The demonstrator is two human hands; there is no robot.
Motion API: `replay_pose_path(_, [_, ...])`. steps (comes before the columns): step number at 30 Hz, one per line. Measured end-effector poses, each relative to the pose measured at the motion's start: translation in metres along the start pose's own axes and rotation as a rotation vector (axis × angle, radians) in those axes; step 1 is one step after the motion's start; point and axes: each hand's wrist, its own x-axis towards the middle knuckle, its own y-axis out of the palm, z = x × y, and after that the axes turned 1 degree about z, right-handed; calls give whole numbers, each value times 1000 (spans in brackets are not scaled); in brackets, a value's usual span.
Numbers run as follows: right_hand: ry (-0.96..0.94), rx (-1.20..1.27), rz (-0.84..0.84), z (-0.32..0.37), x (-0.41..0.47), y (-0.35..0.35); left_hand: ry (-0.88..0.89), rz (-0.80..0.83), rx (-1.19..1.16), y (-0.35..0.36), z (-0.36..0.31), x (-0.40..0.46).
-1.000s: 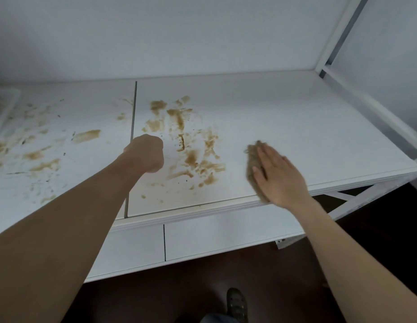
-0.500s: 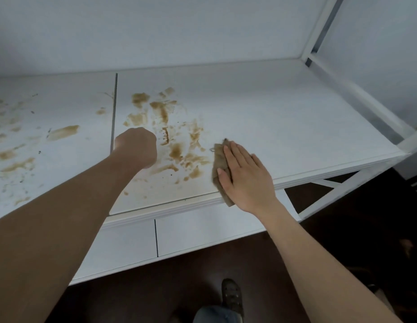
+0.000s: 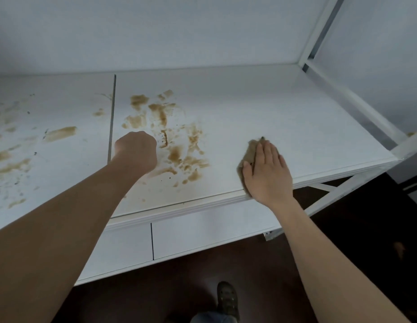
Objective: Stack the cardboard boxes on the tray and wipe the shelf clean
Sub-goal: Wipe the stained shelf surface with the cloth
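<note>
Since half a second ago the right hand (image 3: 267, 170) has slid its cloth (image 3: 248, 157) rightward along the shelf (image 3: 284, 117), away from the brown stains (image 3: 177, 145) it was touching, and now sits well clear of them near the front edge. Its fingers lie straight and flat on top of the cloth, pressing it down; the cloth shows only along the hand's left side and at the fingertips. The left hand (image 3: 136, 151) has kept its place: a closed fist holding nothing visible, knuckles on the shelf just beside the seam (image 3: 112, 117) between the two panels, at the left edge of the main stain patch. The two hands are apart, with the smears between them. More brown streaks (image 3: 60, 132) and specks cover the left panel. A lower shelf (image 3: 203, 231) shows below the front edge, then dark floor and a shoe (image 3: 227, 299). White frame bars (image 3: 352, 101) run along the right side.
</note>
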Motion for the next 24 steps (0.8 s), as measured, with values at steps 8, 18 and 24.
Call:
replay_pose_path(8, [253, 2, -1, -73, 34, -11, 2, -26, -59, 3, 7, 2])
replay_pose_path(18, [44, 33, 133, -15, 26, -9, 27, -91, -78, 12, 11, 4])
replay_pose_path(24, [-277, 24, 91, 70, -32, 0, 39, -94, -74, 12, 13, 4])
